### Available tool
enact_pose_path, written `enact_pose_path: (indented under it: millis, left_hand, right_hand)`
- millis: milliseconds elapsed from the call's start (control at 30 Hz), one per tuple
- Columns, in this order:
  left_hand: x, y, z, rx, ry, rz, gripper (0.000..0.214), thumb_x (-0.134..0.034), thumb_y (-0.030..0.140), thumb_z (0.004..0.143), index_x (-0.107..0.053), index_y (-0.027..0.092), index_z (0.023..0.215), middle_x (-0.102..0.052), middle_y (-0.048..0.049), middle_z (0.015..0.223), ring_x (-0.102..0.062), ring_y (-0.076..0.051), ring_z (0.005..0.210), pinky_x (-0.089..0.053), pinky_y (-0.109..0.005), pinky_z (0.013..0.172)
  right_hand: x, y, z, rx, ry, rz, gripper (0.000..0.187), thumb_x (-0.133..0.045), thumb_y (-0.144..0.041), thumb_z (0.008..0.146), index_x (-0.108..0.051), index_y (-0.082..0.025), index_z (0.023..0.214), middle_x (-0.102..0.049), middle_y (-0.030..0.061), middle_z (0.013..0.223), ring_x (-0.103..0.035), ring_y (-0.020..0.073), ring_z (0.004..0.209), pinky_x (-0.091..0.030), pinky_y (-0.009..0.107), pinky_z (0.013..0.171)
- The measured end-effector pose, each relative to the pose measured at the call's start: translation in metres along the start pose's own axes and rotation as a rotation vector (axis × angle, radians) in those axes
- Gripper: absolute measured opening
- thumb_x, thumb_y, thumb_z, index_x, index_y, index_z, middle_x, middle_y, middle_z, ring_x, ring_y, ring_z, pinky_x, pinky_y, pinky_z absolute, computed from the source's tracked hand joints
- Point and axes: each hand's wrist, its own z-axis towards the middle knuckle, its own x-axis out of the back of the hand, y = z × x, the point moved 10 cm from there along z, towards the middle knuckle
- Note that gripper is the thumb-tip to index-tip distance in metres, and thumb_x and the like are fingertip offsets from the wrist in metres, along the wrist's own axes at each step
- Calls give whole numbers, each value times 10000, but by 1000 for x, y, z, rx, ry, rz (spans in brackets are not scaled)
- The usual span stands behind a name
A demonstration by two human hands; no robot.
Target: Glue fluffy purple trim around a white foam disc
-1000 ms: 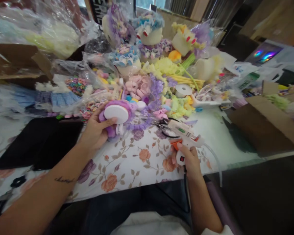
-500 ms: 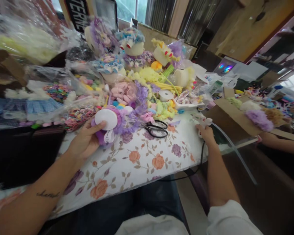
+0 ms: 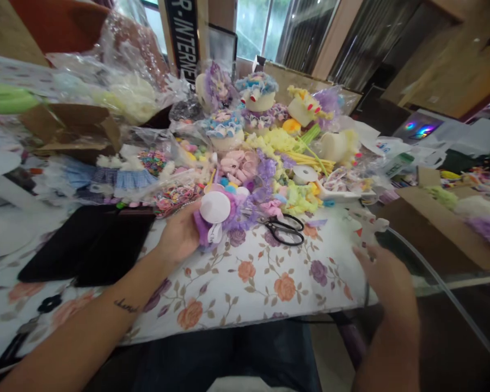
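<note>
Glue gun (image 3: 369,226) has been moved: held up by the scissors (image 3: 274,222) a second ago, now at the table's right side, near the cardboard box (image 3: 445,234). Right hand (image 3: 386,272) is blurred just below its handle; whether contact is kept can't be told, nor how the fingers are set. Clear glue stick (image 3: 433,272) is seen trailing from the rear.

Purple fluffy piece (image 3: 204,226) is kept pinched in the left hand (image 3: 183,231), thumb side against its edge, white disc (image 3: 214,207) faced up, tag (image 3: 214,234) hanging below. Meaning: tool has been taken away from the work, piece not put down.

Surface: flowered tablecloth (image 3: 245,305), scissors left partly open-looking, blades half hidden by purple trim. Black slabs (image 3: 65,245) laid at left. Yellow trim and a ribbon spool (image 3: 305,174) heaped behind. Room: window (image 3: 253,27) and lettered sign (image 3: 183,38) seen at back.
</note>
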Motion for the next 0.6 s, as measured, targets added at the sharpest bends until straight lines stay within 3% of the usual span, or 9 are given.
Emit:
enact_pose_path:
  millis: [33, 133, 200, 267, 333, 433, 533, 600]
  left_hand:
    - [-1, -1, 0, 18, 5, -17, 236, -616, 364, 797, -650, 192, 953, -750, -51, 859, -707, -255, 914, -601, -339, 718]
    - [-7, -5, -3, 58, -12, -36, 340, -547, 433, 816, -655, 166, 997, -748, -92, 915, -699, -275, 961, -601, -374, 767]
    - [-11, -7, -5, 67, -43, -33, 427, -533, 489, 820, -658, 154, 1054, -745, -116, 960, -694, -289, 985, -597, -398, 799]
    - [-14, -9, -6, 76, -73, -43, 474, -517, 528, 837, -656, 164, 1106, -744, -120, 996, -694, -285, 993, -594, -404, 816]
    - [-16, -12, -8, 94, -99, -70, 489, -476, 549, 870, -655, 184, 1142, -742, -111, 1031, -693, -270, 1003, -594, -392, 824]
    - [-19, -14, -9, 99, -135, -103, 471, -443, 506, 888, -653, 202, 1181, -734, -90, 1080, -687, -254, 1024, -594, -367, 821]
    - [-21, -14, -10, 73, -145, -77, 476, -489, 332, 794, -646, 215, 1227, -729, -73, 1081, -689, -247, 1000, -596, -365, 801]
    - [-21, -13, -11, 50, -145, -22, 595, -512, 222, 690, -629, 242, 1274, -731, -52, 1034, -697, -222, 933, -591, -347, 778]
  right_hand:
    - [-6, -31, -14, 44, -34, 179, 461, -571, -530, 825, -689, -141, 1042, -719, 197, 1047, -680, 302, 863, -535, 435, 752]
    - [-41, -149, -47, 258, -326, 660, 520, -657, -537, 808, -596, -197, 1197, -698, 124, 1106, -679, 240, 873, -549, 372, 733]
    - [-60, -211, -56, 350, -442, 753, 432, -714, -501, 786, -578, -206, 1072, -684, 48, 874, -648, 193, 755, -520, 323, 682]
    - [-75, -248, -54, 366, -487, 813, 401, -733, -513, 771, -500, -227, 927, -601, -28, 696, -565, 149, 599, -453, 281, 571]
    - [-87, -263, -46, 331, -461, 858, 470, -776, -518, 720, -421, -246, 864, -546, -57, 643, -520, 138, 554, -407, 267, 520]
    - [-103, -261, -42, 249, -421, 920, 520, -807, -488, 681, -371, -257, 845, -514, -75, 630, -511, 134, 554, -398, 257, 507]
    - [-118, -253, -45, 160, -445, 1036, 501, -794, -451, 695, -356, -260, 845, -511, -86, 636, -524, 123, 557, -439, 252, 515]
    - [-125, -249, -45, 107, -496, 1156, 508, -797, -435, 686, -345, -264, 843, -529, -87, 644, -548, 123, 560, -483, 259, 519]
